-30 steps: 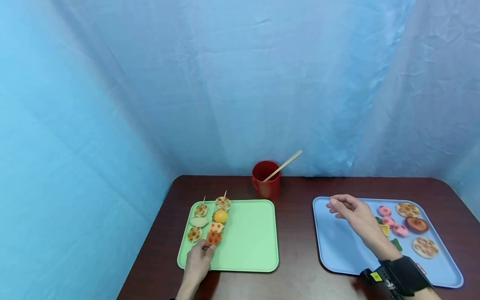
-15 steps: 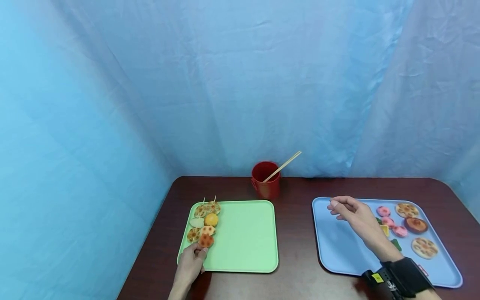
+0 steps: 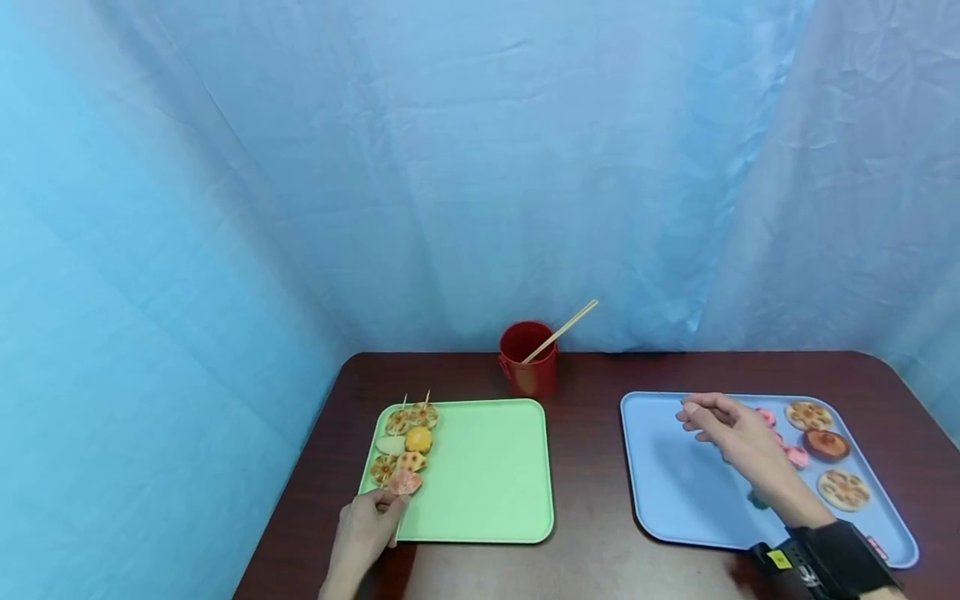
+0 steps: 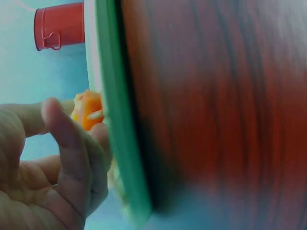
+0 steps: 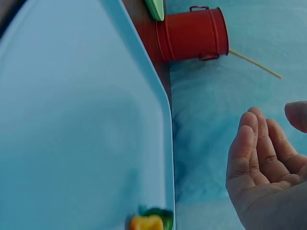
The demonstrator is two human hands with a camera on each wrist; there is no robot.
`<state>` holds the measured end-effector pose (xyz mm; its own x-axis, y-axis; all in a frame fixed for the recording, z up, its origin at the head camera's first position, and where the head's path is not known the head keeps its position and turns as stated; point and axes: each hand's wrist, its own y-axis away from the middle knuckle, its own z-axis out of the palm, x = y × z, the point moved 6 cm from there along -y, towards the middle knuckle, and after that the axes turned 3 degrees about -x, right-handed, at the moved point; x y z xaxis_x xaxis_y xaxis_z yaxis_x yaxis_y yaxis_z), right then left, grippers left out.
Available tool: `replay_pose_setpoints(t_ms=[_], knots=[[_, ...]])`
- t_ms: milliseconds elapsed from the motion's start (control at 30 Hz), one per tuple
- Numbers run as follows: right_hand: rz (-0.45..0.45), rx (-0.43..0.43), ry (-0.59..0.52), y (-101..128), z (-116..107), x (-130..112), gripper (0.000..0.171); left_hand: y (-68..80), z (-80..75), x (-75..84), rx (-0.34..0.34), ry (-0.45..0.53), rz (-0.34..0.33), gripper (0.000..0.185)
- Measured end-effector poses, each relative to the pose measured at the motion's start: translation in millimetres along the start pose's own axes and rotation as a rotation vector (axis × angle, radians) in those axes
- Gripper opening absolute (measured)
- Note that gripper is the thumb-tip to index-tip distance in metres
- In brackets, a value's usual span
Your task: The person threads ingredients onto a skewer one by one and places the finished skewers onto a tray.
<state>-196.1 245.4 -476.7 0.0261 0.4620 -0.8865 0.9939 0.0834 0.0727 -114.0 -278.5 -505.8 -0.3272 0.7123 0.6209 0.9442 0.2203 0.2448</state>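
Observation:
My left hand [image 3: 365,529] pinches the near end of a skewer of toy food on the green tray [image 3: 487,475]. An orange piece [image 3: 405,482] sits right by the fingertips; in the left wrist view the skewer's pale tip [image 4: 96,115] pokes out of it. Farther along are a dotted cream piece [image 3: 411,462], a yellow piece [image 3: 418,439] and a browned slice [image 3: 425,415]. A second skewer with a pale green piece [image 3: 390,445] lies alongside to the left, close against it. My right hand [image 3: 738,437] hovers over the blue tray [image 3: 667,492], fingers relaxed and holding nothing.
A red cup [image 3: 529,367] with thin wooden sticks [image 3: 562,330] leaning in it stands at the table's back. On the blue tray lie browned slices [image 3: 843,490], a brown oval piece [image 3: 827,445], pink pieces [image 3: 797,457] and a yellow pepper piece [image 5: 146,223].
My left hand has shifted the skewer leftward, up against the other one, and lowered its far end onto the tray. My right hand has drifted slightly right.

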Motion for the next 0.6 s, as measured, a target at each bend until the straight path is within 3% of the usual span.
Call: replay_pose_setpoints(t_ms=[133,233,333,433,600], knots=[[0.016,0.002,0.029,5,-9,7,0.063,2.6,-14.5,9.0,0.045,-0.111,-0.014,0.032],[0.033,0.000,0.028,8,-15,11,0.065,4.0,-24.5,28.3,0.104,-0.148,0.050,0.035],[0.041,0.007,0.034,10,-18,12,0.065,2.4,-24.6,59.4,0.175,-0.145,0.182,0.032],[0.047,0.012,0.039,11,-18,11,0.064,-2.8,-13.5,96.2,0.219,-0.104,0.340,0.025],[0.008,0.017,0.065,11,-14,5,0.059,-16.4,13.5,157.8,0.188,0.016,0.525,0.021]])
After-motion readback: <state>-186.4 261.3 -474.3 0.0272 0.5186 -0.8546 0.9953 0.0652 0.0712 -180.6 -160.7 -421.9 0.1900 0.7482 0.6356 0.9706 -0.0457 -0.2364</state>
